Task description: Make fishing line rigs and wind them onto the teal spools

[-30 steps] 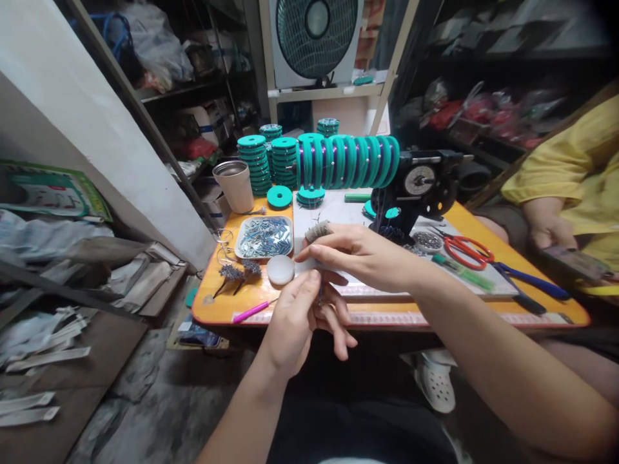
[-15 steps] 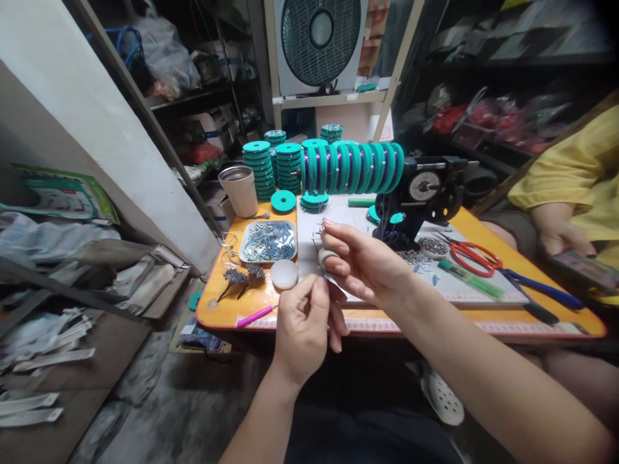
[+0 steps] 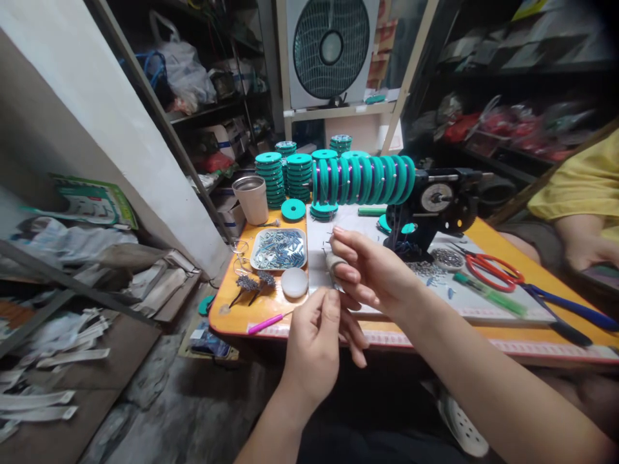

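While the left hand pinches closed, likely for precision, the right hand curls at one o'clock, hold unclear.

Operator's hands: two. Left of the fingers: two dark bundles, one tray, one white disc, one cup, one pink tool. Beyond the fingers: one fan, one machine, at least six green stacks. Right of the fingers: one pair of scissors, one blue-handled tool, one green tool, one dish.
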Demonstrator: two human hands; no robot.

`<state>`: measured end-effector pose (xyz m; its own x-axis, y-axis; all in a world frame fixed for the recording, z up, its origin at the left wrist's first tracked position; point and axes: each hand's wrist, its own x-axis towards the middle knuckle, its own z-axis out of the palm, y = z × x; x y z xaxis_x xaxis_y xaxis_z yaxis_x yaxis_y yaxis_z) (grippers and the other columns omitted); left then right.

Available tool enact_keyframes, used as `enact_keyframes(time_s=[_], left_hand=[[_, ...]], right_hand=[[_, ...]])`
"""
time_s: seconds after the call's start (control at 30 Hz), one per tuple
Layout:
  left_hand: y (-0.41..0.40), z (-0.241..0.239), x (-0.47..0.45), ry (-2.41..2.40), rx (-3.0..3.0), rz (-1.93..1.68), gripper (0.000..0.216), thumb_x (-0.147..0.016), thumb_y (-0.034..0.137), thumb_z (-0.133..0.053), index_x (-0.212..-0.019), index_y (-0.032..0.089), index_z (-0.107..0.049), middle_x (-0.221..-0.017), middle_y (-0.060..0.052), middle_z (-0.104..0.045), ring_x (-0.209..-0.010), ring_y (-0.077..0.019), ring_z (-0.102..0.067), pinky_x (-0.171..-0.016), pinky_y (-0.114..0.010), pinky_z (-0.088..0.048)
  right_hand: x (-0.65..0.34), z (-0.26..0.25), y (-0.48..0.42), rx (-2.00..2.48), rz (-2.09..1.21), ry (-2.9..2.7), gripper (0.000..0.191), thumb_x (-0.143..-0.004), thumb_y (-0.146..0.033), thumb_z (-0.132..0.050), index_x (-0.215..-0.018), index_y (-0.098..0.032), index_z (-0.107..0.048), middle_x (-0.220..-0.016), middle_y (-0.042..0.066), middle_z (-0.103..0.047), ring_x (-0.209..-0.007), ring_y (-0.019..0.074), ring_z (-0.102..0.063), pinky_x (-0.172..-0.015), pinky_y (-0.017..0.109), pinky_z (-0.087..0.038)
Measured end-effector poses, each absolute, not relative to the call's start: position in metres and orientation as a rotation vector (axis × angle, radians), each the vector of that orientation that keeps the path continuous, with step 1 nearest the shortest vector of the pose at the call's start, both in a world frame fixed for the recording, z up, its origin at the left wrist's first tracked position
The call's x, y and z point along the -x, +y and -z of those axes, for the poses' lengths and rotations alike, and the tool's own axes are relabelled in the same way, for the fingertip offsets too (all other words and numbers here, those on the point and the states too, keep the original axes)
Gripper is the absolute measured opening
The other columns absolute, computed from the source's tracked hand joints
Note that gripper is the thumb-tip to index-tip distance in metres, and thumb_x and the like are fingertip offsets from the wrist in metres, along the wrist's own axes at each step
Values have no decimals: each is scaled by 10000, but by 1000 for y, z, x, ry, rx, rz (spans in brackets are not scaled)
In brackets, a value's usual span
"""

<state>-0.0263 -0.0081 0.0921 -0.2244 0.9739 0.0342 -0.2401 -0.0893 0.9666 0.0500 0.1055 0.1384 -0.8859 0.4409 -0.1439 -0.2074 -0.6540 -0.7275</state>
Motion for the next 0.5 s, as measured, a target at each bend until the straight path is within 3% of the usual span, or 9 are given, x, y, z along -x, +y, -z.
enact_keyframes(time_s=[0.07, 0.13, 0.2, 0.27, 0.5], left_hand=[[-9, -87, 24, 1064, -912, -1525, 370, -975, 428, -356, -916, 136, -575, -648, -19, -632, -509, -108, -593, -516, -226, -464], [-10, -81, 23, 1011, -904, -1559, 362, -983, 409, -338, -1028, 146, -583, -885, -79, -679, -752, -159, -658, -684, -284, -519], [-13, -75, 27, 1110, -948, -1571, 337, -976, 391, -373, -1173, 183, -551, -1154, -106, -633, -1050, -197, -612, -911, -338, -479], [-14, -75, 40, 1288, -1037, -1571, 321, -953, 354, -451, -1237, 219, -514, -1298, -89, -554, -1231, -197, -500, -1062, -346, -368], [39, -100, 171, 1792, -1219, -1841, 496, -827, 291, -643, -1273, 217, -440, -1385, -107, -462, -1302, -219, -427, -1101, -365, -329]], right_hand=[[-54, -136, 107, 406, -2512, -1218, 368, -949, -410, -434, -688, -157, -488, -456, -30, -531, -226, 49, -374, -242, 111, -251], [-58, -133, 109, 417, -2446, -1357, 326, -936, -416, -471, -792, -139, -565, -464, -21, -547, -236, 42, -379, -256, 95, -255], [-62, -130, 110, 465, -2377, -1434, 333, -923, -420, -503, -808, -119, -585, -455, -16, -541, -240, 36, -381, -261, 85, -245], [-64, -126, 111, 514, -2334, -1470, 351, -912, -435, -522, -786, -113, -580, -447, -15, -532, -239, 33, -377, -261, 82, -224], [-68, -111, 115, 547, -2368, -1433, 402, -903, -491, -521, -752, -121, -568, -433, 4, -542, -224, 33, -359, -258, 94, -155]])
